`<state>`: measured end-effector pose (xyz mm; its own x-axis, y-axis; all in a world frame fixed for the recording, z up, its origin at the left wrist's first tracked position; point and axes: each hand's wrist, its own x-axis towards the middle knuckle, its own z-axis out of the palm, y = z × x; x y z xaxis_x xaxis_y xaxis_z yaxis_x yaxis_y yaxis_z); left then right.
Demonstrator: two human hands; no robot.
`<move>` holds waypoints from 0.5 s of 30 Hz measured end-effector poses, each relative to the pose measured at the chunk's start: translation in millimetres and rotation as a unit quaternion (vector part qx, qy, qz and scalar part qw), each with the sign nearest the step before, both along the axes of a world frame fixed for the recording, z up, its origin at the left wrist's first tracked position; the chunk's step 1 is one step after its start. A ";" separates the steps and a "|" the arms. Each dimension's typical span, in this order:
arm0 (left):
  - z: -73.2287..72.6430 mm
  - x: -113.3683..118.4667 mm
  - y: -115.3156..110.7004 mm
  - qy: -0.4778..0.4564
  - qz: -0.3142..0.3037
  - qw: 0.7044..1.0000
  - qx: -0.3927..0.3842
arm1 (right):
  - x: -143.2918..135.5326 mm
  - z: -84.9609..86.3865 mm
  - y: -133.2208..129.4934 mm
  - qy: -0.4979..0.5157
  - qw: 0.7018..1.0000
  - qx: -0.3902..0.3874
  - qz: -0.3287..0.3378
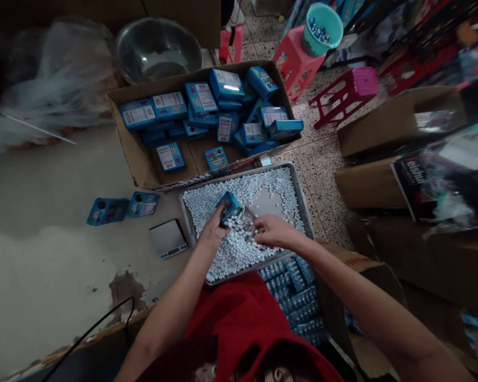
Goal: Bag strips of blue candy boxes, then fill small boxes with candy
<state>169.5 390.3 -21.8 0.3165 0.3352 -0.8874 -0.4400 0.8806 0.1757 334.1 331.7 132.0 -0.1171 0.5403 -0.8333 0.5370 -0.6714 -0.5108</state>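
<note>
Small white and pale-blue candies [231, 252] fill much of a metal tray [305, 212], with a bare patch toward its back right. Over the tray, my left hand [214, 225] grips a small blue box [230, 207], tilted to the right. Candies lie at the lower edge of the box. My right hand [269, 231] is just right of it, fingers curled around a clear scoop-like tool [247, 216] that is hard to make out and points at the box.
Behind the tray, a cardboard box [123, 154] holds several blue boxes [201, 98]. A scale [168, 239] and flat blue cartons [108, 210] lie left. Packed blue boxes [298, 302] stand below right; stools [298, 58] stand behind.
</note>
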 end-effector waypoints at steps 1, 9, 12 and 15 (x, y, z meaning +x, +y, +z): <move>-1.2 1.0 -0.9 0.003 -0.004 1.000 -0.012 | -3.4 2.0 4.5 -0.015 1.000 -0.005 0.005; 22.6 -17.7 -7.2 0.084 -0.167 0.981 0.043 | 15.0 38.6 -20.6 -0.077 0.992 0.082 0.059; 38.8 -40.9 2.0 0.157 -0.297 0.937 0.091 | 44.6 16.9 -53.4 -0.195 0.972 0.117 0.064; 48.8 -60.2 31.1 0.286 -0.395 0.835 0.253 | 65.7 -39.3 -69.1 -0.391 0.912 0.112 0.051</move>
<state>109.3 421.3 27.0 0.1886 0.6007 -0.7769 0.5271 0.6055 0.5962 399.9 262.5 92.7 0.4055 0.7269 -0.5542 0.8502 -0.5227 -0.0635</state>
